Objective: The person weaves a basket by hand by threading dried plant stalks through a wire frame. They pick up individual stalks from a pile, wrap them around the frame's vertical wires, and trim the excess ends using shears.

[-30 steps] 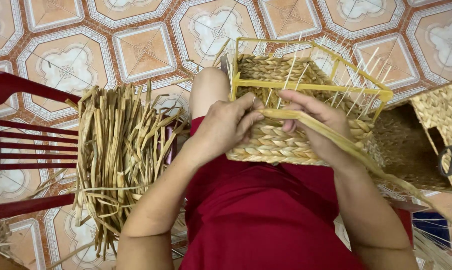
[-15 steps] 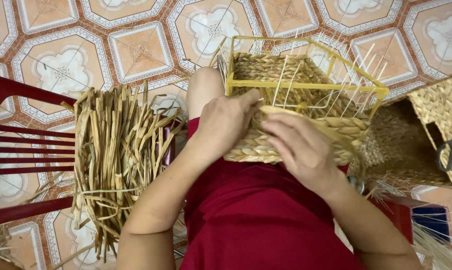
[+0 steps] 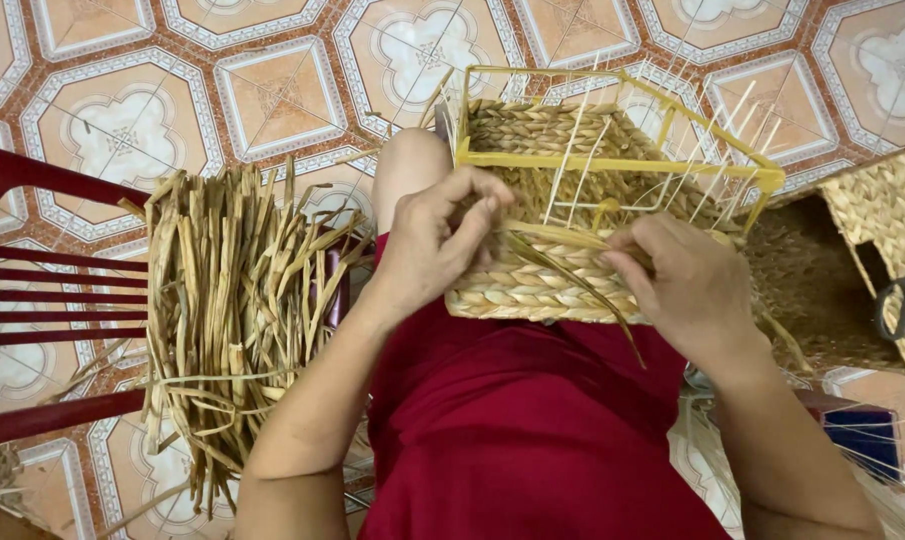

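Dried straw strand (image 3: 562,262) pinched in my right hand (image 3: 684,290), my left hand (image 3: 437,245) closed on the half-woven basket (image 3: 532,290) in my lap — weaving the wall row is in hand — next move, I judge, needs threading between the yellow frame (image 3: 612,165) uprights.

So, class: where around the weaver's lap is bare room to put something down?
Bare floor tiles lie beyond the straw bundle and left of the basket frame. The lap is crowded: left hand and right hand work the basket.

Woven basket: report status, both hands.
Left hand pinching weave. Right hand gripping fibre strand. Half-woven basket on lap, yellow wire frame exposed. Nothing obstructing.
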